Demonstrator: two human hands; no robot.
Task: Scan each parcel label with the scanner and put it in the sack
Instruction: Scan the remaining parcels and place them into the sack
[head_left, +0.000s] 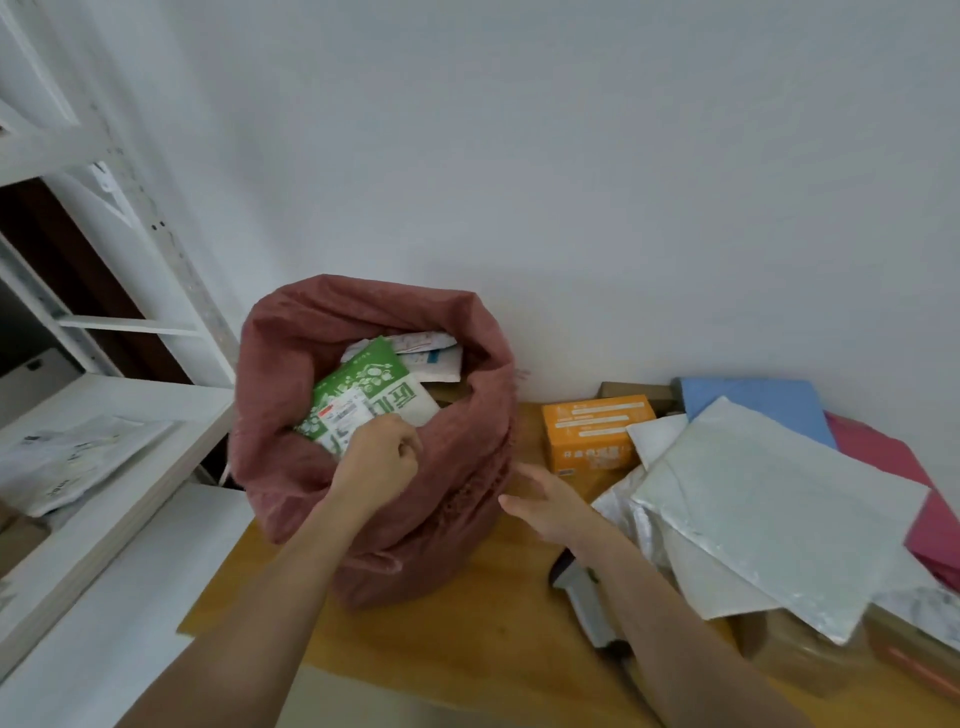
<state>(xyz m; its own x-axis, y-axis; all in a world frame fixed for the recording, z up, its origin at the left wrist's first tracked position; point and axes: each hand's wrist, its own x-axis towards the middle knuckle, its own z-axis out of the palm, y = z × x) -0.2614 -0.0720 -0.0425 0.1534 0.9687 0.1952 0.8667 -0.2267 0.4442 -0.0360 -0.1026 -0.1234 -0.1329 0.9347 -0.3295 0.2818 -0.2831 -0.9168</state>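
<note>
Red-brown sack at frame centre; left hand curled at green-and-white parcel, grip unclear; right hand open, empty. Risk: slack rim folding, parcel snagging.

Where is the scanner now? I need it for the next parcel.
The scanner lies on the wooden table, right of the red sack, partly hidden under the right forearm.

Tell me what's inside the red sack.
The red sack holds a green-and-white parcel on top, with white mailers behind. The left hand covers its corner; anything beneath is hidden.
</note>
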